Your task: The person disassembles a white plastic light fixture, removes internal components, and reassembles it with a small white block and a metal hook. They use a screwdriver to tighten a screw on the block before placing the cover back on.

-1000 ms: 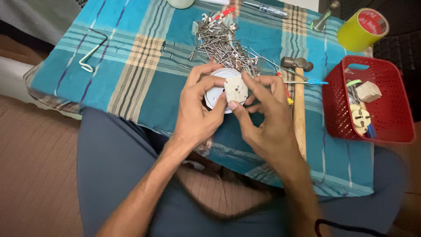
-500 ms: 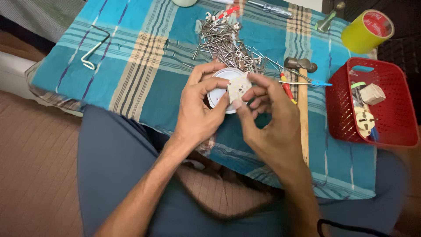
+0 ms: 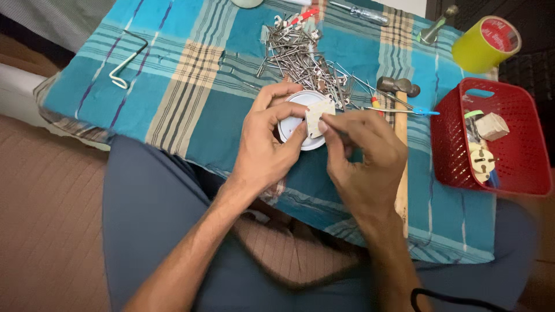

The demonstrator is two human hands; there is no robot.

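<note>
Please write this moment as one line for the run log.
left hand: holds white disc | right hand: pinches beige piece on disc | near: nails, hammer, red basket, yellow tape

A: Where's the round plate (image 3: 300, 124)?
B: On the table (image 3: 191, 110), between both hands, nail pile (image 3: 300, 55) just behind it.
A: And the hammer (image 3: 400, 138)?
B: Right of the hands; basket (image 3: 509, 173) further right, tape roll (image 3: 484, 43) behind that.

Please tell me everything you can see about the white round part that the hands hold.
The round part is a white disc, seemingly plastic, held above the checked cloth near the nail pile. The left hand grips its left rim. A cream squarish piece lies on its face, pinched by the right hand.
</note>
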